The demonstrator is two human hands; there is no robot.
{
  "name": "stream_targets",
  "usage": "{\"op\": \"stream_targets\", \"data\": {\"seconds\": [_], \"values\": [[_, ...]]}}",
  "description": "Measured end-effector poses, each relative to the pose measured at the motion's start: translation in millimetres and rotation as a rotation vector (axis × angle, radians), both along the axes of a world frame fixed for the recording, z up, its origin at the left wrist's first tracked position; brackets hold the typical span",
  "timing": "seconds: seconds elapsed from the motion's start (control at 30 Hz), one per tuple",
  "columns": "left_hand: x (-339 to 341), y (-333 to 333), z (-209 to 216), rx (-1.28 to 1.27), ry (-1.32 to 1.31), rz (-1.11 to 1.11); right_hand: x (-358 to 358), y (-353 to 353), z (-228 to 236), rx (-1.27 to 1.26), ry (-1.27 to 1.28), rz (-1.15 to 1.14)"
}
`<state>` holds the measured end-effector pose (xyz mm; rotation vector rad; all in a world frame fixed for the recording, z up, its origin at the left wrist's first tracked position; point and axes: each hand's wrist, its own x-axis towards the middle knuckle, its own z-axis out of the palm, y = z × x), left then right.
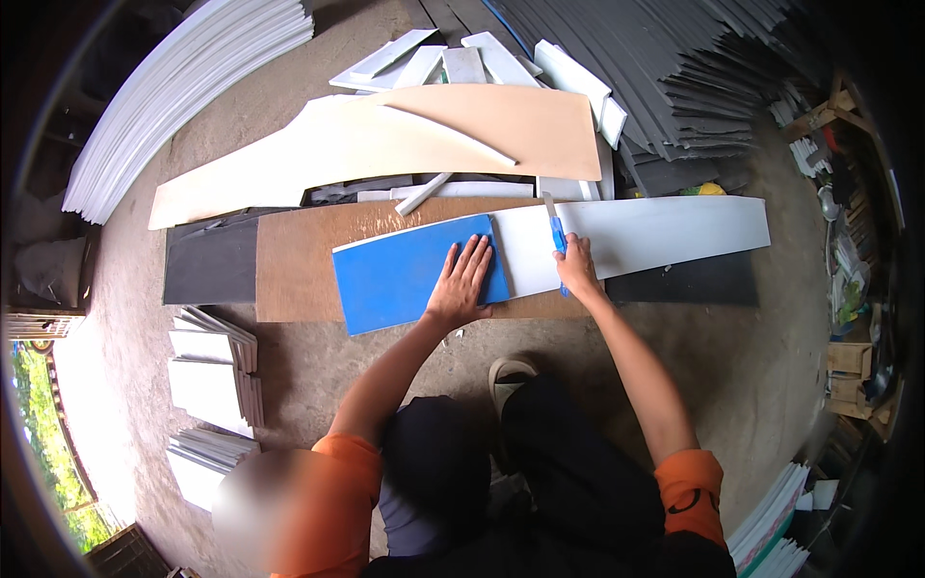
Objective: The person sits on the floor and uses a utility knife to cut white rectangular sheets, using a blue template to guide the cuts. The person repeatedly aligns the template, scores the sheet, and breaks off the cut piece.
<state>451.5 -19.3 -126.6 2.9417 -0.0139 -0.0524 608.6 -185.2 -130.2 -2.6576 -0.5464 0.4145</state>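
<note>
A flat blue rectangular board (409, 279) lies over the left part of a long white strip of sheet (665, 231). My left hand (462, 281) rests flat on the blue board near its right edge, fingers stretched out. In my right hand (576, 265) is a blue utility knife (558, 236), its blade pointing away from me above the white strip. Whether the blade touches the strip I cannot tell. Beneath both lie a brown wooden board (299, 260) and a long black sheet (207, 260).
Beyond the boards lies a large cream sheet (462, 120) with a thin strip on it, before white offcuts (462, 65). Stacks of cut white pieces (207, 385) stand at left. Long white sheets (183, 96) and dark sheets (617, 58) lie farther back. My sandalled foot (511, 376) is near.
</note>
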Motion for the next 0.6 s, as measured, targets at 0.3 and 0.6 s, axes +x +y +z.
{"op": "stream_targets", "data": {"seconds": [0.3, 0.6], "values": [[-2.5, 1.1, -2.6, -0.016, -0.123, 0.036, -6.2, -15.9, 117.2, 0.088, 0.159, -0.088], [-4.4, 4.4, 1.8, -0.051, -0.014, 0.046, -13.9, 14.6, 55.7, -0.024, 0.220, 0.003]]}}
